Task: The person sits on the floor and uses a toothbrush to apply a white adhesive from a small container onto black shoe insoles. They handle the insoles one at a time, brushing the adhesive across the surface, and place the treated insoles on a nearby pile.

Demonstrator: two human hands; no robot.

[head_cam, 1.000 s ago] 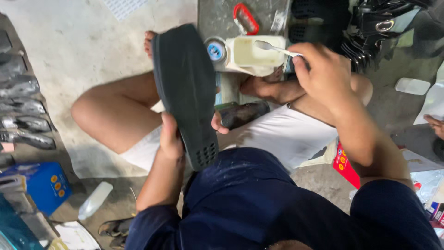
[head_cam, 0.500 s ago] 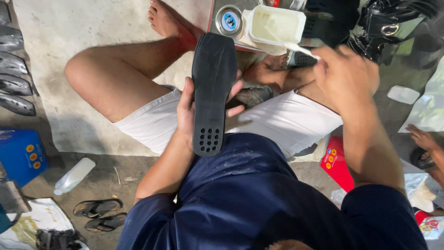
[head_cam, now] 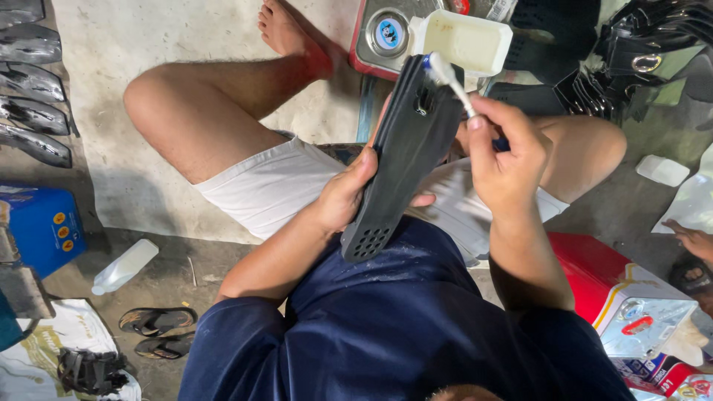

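My left hand [head_cam: 343, 194] grips a black rubber shoe sole [head_cam: 405, 152] around its middle, tilted with the toe end up and the holed heel end down over my lap. My right hand [head_cam: 503, 152] holds a white toothbrush [head_cam: 451, 80] whose bristle end touches the upper part of the sole. Just beyond the sole stands a white rectangular tub [head_cam: 464, 41] with pale yellowish glue inside, resting on a metal tin [head_cam: 382, 37]. I sit cross-legged on the floor in white shorts and a dark blue shirt.
Several black soles [head_cam: 33, 96] lie in a row at the far left. A pile of black sandal straps [head_cam: 646, 59] sits at the top right. A blue box [head_cam: 41, 226], a white bottle [head_cam: 125, 266], small sandals [head_cam: 157, 332] and a red-and-silver tin [head_cam: 624, 293] lie around me.
The sole has turned more edge-on and shifted right in my left hand. My right hand has brought the toothbrush from the glue tub down onto the sole's upper end.
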